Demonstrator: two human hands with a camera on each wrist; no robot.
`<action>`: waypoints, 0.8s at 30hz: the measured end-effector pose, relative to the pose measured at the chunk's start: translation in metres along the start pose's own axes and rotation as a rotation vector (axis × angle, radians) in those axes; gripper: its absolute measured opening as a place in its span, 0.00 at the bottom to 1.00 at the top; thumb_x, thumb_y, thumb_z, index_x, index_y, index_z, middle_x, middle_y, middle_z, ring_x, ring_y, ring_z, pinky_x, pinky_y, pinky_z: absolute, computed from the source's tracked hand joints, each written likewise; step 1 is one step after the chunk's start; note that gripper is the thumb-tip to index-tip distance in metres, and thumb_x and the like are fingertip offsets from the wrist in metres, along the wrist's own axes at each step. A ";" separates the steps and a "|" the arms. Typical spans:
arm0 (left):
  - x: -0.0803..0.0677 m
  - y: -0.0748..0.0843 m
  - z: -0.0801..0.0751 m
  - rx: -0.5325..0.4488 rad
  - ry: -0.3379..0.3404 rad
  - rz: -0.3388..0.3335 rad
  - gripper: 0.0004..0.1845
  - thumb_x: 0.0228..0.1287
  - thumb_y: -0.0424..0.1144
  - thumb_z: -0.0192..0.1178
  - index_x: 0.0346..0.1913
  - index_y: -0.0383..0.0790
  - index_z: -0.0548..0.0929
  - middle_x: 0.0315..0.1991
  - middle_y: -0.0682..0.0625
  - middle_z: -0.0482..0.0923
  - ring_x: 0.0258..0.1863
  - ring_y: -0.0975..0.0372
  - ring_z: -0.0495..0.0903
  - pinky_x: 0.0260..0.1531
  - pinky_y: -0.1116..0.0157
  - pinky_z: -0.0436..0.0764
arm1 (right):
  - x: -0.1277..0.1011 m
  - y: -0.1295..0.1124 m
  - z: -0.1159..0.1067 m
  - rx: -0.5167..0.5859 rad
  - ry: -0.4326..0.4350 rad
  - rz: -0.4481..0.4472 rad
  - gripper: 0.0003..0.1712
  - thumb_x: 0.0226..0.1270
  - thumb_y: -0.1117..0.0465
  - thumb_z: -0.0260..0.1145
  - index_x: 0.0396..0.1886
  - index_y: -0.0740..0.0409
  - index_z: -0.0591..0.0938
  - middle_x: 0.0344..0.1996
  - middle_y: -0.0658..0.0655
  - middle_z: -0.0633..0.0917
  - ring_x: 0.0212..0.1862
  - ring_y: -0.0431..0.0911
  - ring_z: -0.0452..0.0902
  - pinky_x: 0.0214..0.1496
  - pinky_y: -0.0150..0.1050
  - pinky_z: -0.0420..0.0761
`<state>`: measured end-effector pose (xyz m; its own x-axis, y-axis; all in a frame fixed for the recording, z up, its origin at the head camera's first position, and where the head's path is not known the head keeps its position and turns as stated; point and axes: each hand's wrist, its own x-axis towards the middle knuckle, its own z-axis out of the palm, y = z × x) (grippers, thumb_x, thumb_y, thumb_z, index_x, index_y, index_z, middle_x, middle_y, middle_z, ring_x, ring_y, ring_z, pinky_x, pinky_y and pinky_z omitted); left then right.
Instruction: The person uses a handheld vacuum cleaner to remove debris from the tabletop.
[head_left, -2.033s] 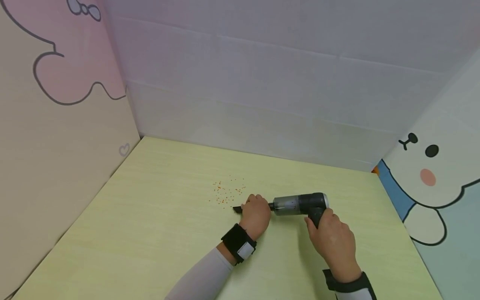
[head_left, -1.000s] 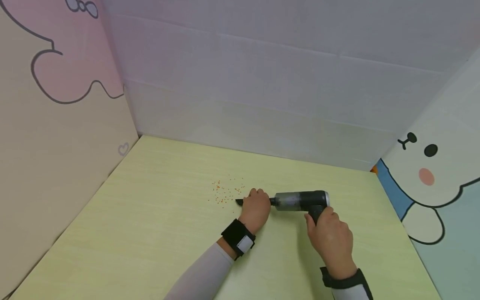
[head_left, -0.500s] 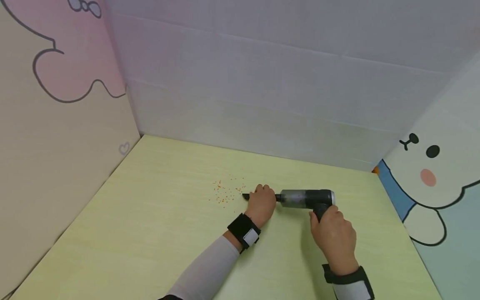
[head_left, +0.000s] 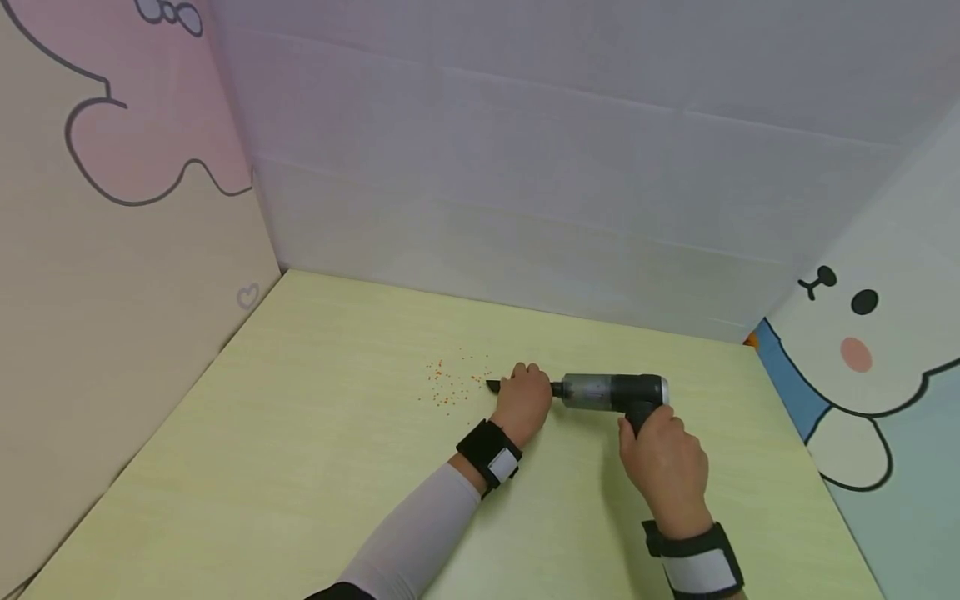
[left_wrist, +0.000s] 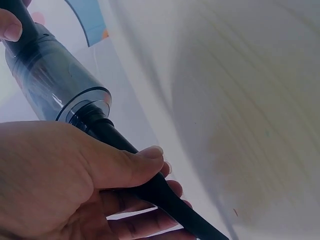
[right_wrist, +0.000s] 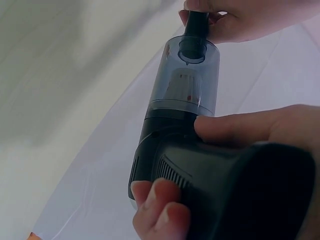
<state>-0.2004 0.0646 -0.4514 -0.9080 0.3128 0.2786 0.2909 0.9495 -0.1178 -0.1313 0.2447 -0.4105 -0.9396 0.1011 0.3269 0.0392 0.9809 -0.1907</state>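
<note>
A black handheld vacuum cleaner (head_left: 588,391) with a clear dust cup (right_wrist: 185,75) is held level over the table by both hands. My right hand (head_left: 666,467) grips its handle, fingers curled round it in the right wrist view. Around the narrow black nozzle (left_wrist: 162,192) at the front, my left hand (head_left: 523,404) has its thumb and fingers closed. The nozzle's flat tip points left, at the right edge of a scatter of small orange crumbs (head_left: 450,385). Inside the dust cup, a pale ribbed filter (right_wrist: 184,86) shows a few small reddish specks.
The pale yellow table (head_left: 300,467) carries the crumbs near its middle. A whitish wall (head_left: 525,183) closes off the back, with a pink-and-beige panel (head_left: 135,292) at left and a cartoon-bear panel (head_left: 885,350) at right. Each wrist wears a black strap (head_left: 489,454).
Both hands have moved the vacuum cleaner slightly away from me and to the right. The nozzle tip has shifted from the crumbs' lower edge to their right side. The grips are the same.
</note>
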 end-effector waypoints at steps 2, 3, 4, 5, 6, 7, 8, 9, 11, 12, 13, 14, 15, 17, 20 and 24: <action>-0.001 -0.001 -0.001 0.002 0.006 -0.002 0.08 0.73 0.38 0.60 0.39 0.42 0.88 0.34 0.46 0.80 0.38 0.57 0.81 0.37 0.61 0.87 | 0.000 0.000 0.001 0.000 -0.005 -0.001 0.26 0.64 0.54 0.71 0.29 0.75 0.71 0.17 0.68 0.75 0.15 0.58 0.73 0.14 0.53 0.73; -0.001 -0.001 -0.002 -0.001 0.003 -0.001 0.08 0.73 0.38 0.60 0.39 0.42 0.88 0.34 0.46 0.79 0.38 0.57 0.81 0.38 0.61 0.87 | 0.001 0.000 0.001 0.001 -0.007 -0.001 0.26 0.64 0.54 0.71 0.29 0.75 0.71 0.17 0.68 0.76 0.15 0.58 0.73 0.14 0.53 0.73; -0.001 -0.002 -0.002 0.002 0.004 0.000 0.08 0.74 0.38 0.60 0.39 0.42 0.88 0.34 0.46 0.80 0.38 0.57 0.81 0.37 0.62 0.87 | 0.001 0.000 0.002 0.003 -0.011 0.000 0.26 0.64 0.55 0.71 0.29 0.75 0.71 0.18 0.68 0.76 0.15 0.58 0.73 0.14 0.53 0.74; -0.001 -0.002 -0.003 0.001 0.003 0.001 0.08 0.74 0.38 0.60 0.39 0.42 0.88 0.34 0.46 0.80 0.38 0.57 0.81 0.37 0.62 0.87 | 0.001 -0.001 0.002 0.006 -0.016 0.003 0.26 0.65 0.54 0.70 0.29 0.75 0.71 0.18 0.68 0.76 0.15 0.58 0.73 0.14 0.53 0.73; -0.001 -0.003 -0.003 -0.002 0.001 0.001 0.08 0.74 0.38 0.60 0.39 0.41 0.88 0.34 0.46 0.80 0.38 0.56 0.81 0.38 0.61 0.87 | 0.001 -0.001 0.002 0.008 -0.020 0.006 0.26 0.65 0.54 0.70 0.29 0.75 0.71 0.18 0.68 0.76 0.15 0.58 0.73 0.14 0.53 0.74; -0.001 -0.003 -0.003 -0.002 0.004 0.000 0.08 0.74 0.38 0.60 0.39 0.41 0.88 0.34 0.46 0.80 0.38 0.56 0.81 0.38 0.61 0.87 | 0.002 -0.001 0.002 0.012 -0.025 0.010 0.26 0.65 0.54 0.70 0.29 0.75 0.71 0.18 0.68 0.76 0.15 0.58 0.73 0.14 0.53 0.74; -0.001 -0.004 -0.003 -0.002 0.005 -0.001 0.08 0.74 0.38 0.60 0.40 0.41 0.88 0.35 0.46 0.80 0.38 0.56 0.81 0.38 0.61 0.87 | 0.002 -0.002 0.002 0.015 -0.030 0.014 0.26 0.65 0.54 0.70 0.29 0.75 0.71 0.18 0.68 0.76 0.16 0.58 0.74 0.14 0.53 0.74; -0.001 -0.005 -0.003 -0.003 0.003 -0.003 0.08 0.74 0.38 0.60 0.40 0.41 0.88 0.35 0.46 0.80 0.38 0.56 0.81 0.38 0.61 0.87 | 0.002 -0.003 0.002 0.018 -0.035 0.019 0.26 0.65 0.54 0.70 0.30 0.75 0.71 0.19 0.68 0.76 0.16 0.58 0.74 0.15 0.53 0.74; -0.001 -0.006 -0.001 -0.002 -0.005 -0.006 0.08 0.74 0.38 0.60 0.40 0.41 0.88 0.35 0.46 0.80 0.38 0.56 0.81 0.39 0.61 0.87 | 0.003 -0.004 0.003 0.021 -0.042 0.026 0.26 0.66 0.54 0.69 0.30 0.75 0.72 0.19 0.69 0.76 0.16 0.58 0.74 0.15 0.53 0.74; 0.000 -0.007 0.000 -0.001 -0.007 -0.007 0.08 0.74 0.38 0.60 0.40 0.41 0.88 0.35 0.46 0.80 0.38 0.56 0.81 0.39 0.61 0.87 | 0.003 -0.005 0.005 0.022 -0.038 0.024 0.26 0.66 0.54 0.69 0.30 0.75 0.72 0.19 0.69 0.76 0.16 0.58 0.74 0.15 0.53 0.74; 0.000 -0.007 0.001 -0.001 -0.011 -0.007 0.08 0.74 0.38 0.60 0.41 0.41 0.88 0.35 0.46 0.80 0.39 0.56 0.81 0.39 0.61 0.87 | 0.003 -0.006 0.006 0.021 -0.030 0.021 0.26 0.65 0.54 0.69 0.30 0.75 0.72 0.19 0.68 0.76 0.16 0.58 0.74 0.15 0.52 0.74; 0.001 -0.008 0.002 0.002 -0.011 -0.008 0.08 0.74 0.38 0.60 0.41 0.41 0.88 0.35 0.46 0.80 0.39 0.56 0.81 0.40 0.62 0.87 | 0.002 -0.006 0.007 0.019 -0.023 0.016 0.26 0.65 0.54 0.70 0.30 0.76 0.72 0.19 0.68 0.76 0.16 0.58 0.74 0.14 0.52 0.74; 0.001 -0.009 0.002 0.006 -0.014 -0.007 0.08 0.74 0.38 0.60 0.41 0.41 0.88 0.36 0.46 0.80 0.39 0.56 0.81 0.40 0.61 0.87 | 0.002 -0.007 0.008 0.016 -0.016 0.010 0.26 0.65 0.55 0.70 0.30 0.76 0.72 0.19 0.68 0.76 0.15 0.58 0.74 0.14 0.52 0.74; 0.002 -0.010 0.003 0.011 -0.013 -0.008 0.07 0.73 0.38 0.61 0.41 0.41 0.88 0.36 0.46 0.81 0.40 0.55 0.82 0.40 0.61 0.87 | 0.002 -0.008 0.009 0.010 0.001 0.000 0.26 0.65 0.55 0.70 0.30 0.76 0.72 0.18 0.68 0.76 0.15 0.58 0.74 0.14 0.53 0.74; 0.002 -0.011 0.005 0.020 -0.005 -0.011 0.07 0.73 0.38 0.61 0.42 0.41 0.89 0.37 0.45 0.81 0.40 0.55 0.82 0.42 0.60 0.87 | 0.003 -0.011 0.009 0.001 0.001 -0.006 0.26 0.65 0.55 0.70 0.30 0.77 0.72 0.18 0.69 0.76 0.15 0.59 0.74 0.14 0.53 0.74; 0.003 -0.013 0.015 0.018 0.006 -0.012 0.08 0.75 0.37 0.58 0.43 0.41 0.88 0.38 0.45 0.80 0.41 0.55 0.81 0.44 0.59 0.87 | 0.003 -0.013 0.010 -0.003 0.002 -0.012 0.26 0.65 0.55 0.70 0.30 0.77 0.72 0.18 0.68 0.76 0.15 0.59 0.74 0.14 0.53 0.75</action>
<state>-0.2113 0.0528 -0.4634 -0.9094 0.3016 0.2862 0.2745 0.9525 -0.1316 -0.1379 0.2301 -0.4163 -0.9392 0.0897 0.3314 0.0288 0.9824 -0.1843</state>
